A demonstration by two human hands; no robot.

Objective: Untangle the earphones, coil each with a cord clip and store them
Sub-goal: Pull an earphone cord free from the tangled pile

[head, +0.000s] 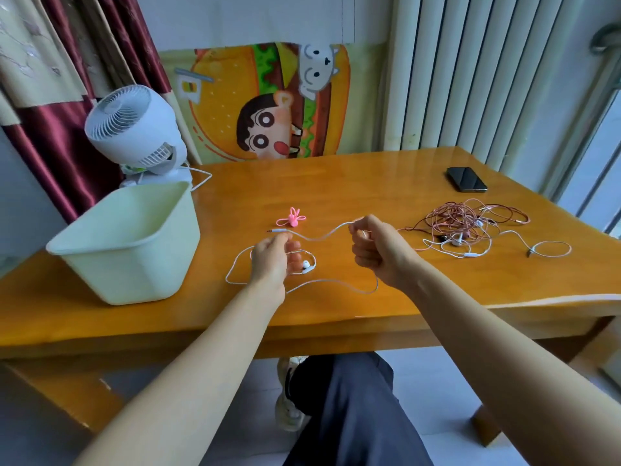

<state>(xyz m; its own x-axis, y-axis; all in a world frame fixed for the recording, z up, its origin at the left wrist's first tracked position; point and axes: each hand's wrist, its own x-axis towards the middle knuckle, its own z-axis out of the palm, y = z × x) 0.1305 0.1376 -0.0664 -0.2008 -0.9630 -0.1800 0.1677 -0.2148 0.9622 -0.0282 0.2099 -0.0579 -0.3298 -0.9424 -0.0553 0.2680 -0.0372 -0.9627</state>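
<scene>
Beside the pale green bin (134, 264), the left hand (272, 260) pinches a white earphone cord (319, 237) just in front of the pink cord clip (293, 219). The cord runs across to the right hand (376, 250), fisted round it. Further right lie the tangled earphones (470, 223).

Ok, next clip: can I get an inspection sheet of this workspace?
Surface: glossy wooden table.
Job's things: white earphone stretched between both hands; pink cord clip beyond it; tangled earphones at right; pale green tub at left.
Clutter: black phone, far right.
Hands: left hand pinches the earphone's cord; right hand grips it.
Cables: fan cord loops behind the tub.
Surroundings: white fan, red curtain, radiator, cartoon cloth.
</scene>
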